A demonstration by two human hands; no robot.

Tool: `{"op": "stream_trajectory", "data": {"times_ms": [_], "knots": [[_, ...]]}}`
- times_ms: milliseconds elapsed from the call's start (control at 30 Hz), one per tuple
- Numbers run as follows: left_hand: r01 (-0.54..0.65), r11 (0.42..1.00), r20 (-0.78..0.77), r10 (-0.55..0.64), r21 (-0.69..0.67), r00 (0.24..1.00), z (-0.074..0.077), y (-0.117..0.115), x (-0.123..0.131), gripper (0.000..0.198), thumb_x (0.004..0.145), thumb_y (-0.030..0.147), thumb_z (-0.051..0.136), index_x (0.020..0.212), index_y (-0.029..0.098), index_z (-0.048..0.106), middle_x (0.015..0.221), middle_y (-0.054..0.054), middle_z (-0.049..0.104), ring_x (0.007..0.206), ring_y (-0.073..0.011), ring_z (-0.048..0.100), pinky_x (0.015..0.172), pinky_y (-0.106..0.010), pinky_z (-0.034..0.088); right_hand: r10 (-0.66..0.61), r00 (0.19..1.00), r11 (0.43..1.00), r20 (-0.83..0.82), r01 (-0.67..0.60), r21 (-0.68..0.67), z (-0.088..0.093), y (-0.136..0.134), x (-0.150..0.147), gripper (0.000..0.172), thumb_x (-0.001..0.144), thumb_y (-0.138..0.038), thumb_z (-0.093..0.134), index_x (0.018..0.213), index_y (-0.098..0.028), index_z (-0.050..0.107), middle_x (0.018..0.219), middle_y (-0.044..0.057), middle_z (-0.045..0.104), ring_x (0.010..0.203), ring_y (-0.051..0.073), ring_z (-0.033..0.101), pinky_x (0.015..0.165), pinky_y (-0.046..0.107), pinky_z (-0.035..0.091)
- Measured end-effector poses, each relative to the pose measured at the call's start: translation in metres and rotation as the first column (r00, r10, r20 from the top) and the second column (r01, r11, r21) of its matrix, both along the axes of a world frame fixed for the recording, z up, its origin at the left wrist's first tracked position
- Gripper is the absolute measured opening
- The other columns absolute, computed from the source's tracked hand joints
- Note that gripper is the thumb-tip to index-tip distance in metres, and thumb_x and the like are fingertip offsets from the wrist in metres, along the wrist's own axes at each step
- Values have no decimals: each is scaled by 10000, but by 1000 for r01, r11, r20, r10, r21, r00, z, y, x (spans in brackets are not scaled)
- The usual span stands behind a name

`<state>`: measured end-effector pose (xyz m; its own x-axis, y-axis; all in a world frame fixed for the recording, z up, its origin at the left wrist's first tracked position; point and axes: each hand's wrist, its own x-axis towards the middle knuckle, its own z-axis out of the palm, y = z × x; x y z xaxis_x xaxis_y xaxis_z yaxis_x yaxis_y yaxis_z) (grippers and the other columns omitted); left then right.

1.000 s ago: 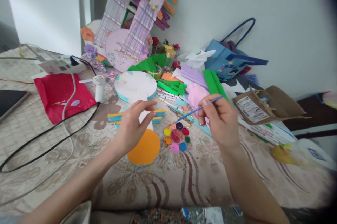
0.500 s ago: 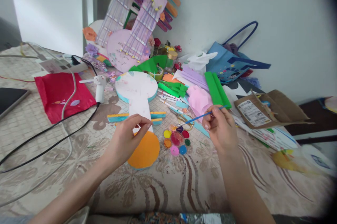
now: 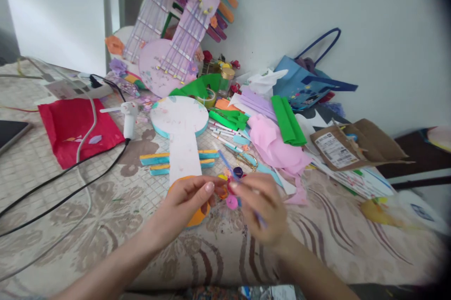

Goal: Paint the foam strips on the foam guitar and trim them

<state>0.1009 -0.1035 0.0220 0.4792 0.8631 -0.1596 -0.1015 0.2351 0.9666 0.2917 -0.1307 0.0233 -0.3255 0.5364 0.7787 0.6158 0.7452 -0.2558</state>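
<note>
Blue paintbrush [image 3: 226, 163] runs aslant through my right grip [image 3: 262, 208], which is closed narrowly about its shaft: one end reaches up and away over the paint pots [image 3: 231, 202], the other shows below my fingers. I probably pinch it lightly so that it can tilt; blur hides which end bears the bristles. My left grip [image 3: 190, 196] is half curled, thumb near forefinger, its tips just beside the right one; whether it pinches anything, I cannot tell. The pots sit in a ring, partly behind my fingers, placed between both sides, I'd say, so that each colour is within easy reach.

Partly covered by my left grip, the orange disc [image 3: 199, 217] lies at the near end of a white strip [image 3: 183, 149]. Orange-topped bars [image 3: 157, 156] jut out on both sides, and a white oval [image 3: 179, 114] lies at the far end, all flat on the table [image 3: 105, 243], presumably to keep the upper face accessible.

Beyond the pots, gold-handled scissors [image 3: 249, 161] and markers [image 3: 225, 134] lie loose, perhaps kept handy. Farthest, flower-trimmed strung pieces [image 3: 192, 29] lean upright, likely to save room, and a blue bag [image 3: 303, 81] rests by the wall [image 3: 317, 3].
</note>
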Motion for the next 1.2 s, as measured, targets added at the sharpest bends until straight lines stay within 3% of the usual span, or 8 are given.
{"op": "stream_trajectory", "data": {"times_ms": [200, 333, 400, 467, 600, 667, 1033, 1200], "knots": [[-33, 941, 264, 127, -336, 956, -9, -8, 9, 241, 778, 378, 694, 741, 147, 638, 706, -1, 598, 625, -83, 486, 600, -199, 400, 65, 992, 991, 107, -76, 109, -20, -5, -22, 355, 821, -29, 568, 1165, -105, 610, 904, 89, 650, 941, 191, 578, 817, 336, 538], [-78, 974, 174, 116, -213, 978, -10, 2, -7, 302, 835, 431, 615, 718, 153, 597, 704, -7, 615, 590, -87, 494, 572, -212, 410, 84, 987, 996, 136, -84, -2, -26, 10, 5, 455, 832, -55, 558, 1269, -174, 515, 1036, 95, 649, 1021, 200, 587, 867, 370, 520], [-84, 993, 71, 90, -79, 993, -10, 10, -20, 307, 867, 441, 562, 726, 169, 579, 672, -2, 619, 570, -99, 516, 540, -222, 404, -93, 989, 984, 112, 108, -143, -28, 27, 31, 371, 856, -91, 530, 1205, -216, 537, 1038, 83, 646, 996, 200, 598, 867, 381, 506], [-131, 990, -62, 134, 60, 989, -10, 16, -35, 283, 888, 418, 533, 738, 180, 571, 645, 9, 609, 561, -103, 519, 535, -227, 402, -216, 961, 898, 171, 265, -350, -33, 48, 59, 215, 872, -146, 505, 1059, -218, 586, 992, 72, 647, 942, 202, 613, 825, 369, 503], [-184, 947, -255, 253, 264, 933, -13, 19, -57, 254, 901, 380, 499, 746, 192, 572, 599, 29, 554, 555, -105, 487, 545, -227, 408, -194, 926, 681, 323, 364, -635, -53, 83, 96, 104, 854, -211, 502, 926, -191, 573, 919, 61, 632, 763, 172, 609, 702, 319, 483], [-180, 936, -305, 274, 303, 912, -17, 18, -62, 256, 903, 382, 481, 752, 197, 573, 581, 32, 533, 548, -112, 478, 539, -233, 408, -166, 922, 661, 351, 368, -654, -62, 92, 101, 56, 820, -228, 551, 862, -192, 562, 832, 33, 619, 714, 167, 579, 672, 307, 453], [-137, 964, -354, 213, 227, 911, -31, 19, -64, 335, 896, 452, 455, 680, 205, 525, 572, 27, 501, 547, -122, 469, 531, -241, 394, -122, 927, 651, 355, 345, -676, -65, 103, 107, 69, 838, -269, 557, 855, -202, 552, 817, 21, 622, 722, 168, 574, 650, 286, 431], [-87, 989, -306, 119, 117, 945, -32, 23, -59, 321, 888, 474, 468, 722, 208, 537, 590, 28, 510, 547, -120, 466, 519, -234, 388, -255, 889, 740, 380, 432, -516, -57, 117, 114, 146, 891, -210, 467, 946, -191, 601, 930, 78, 633, 869, 212, 599, 775, 339, 459]]}}
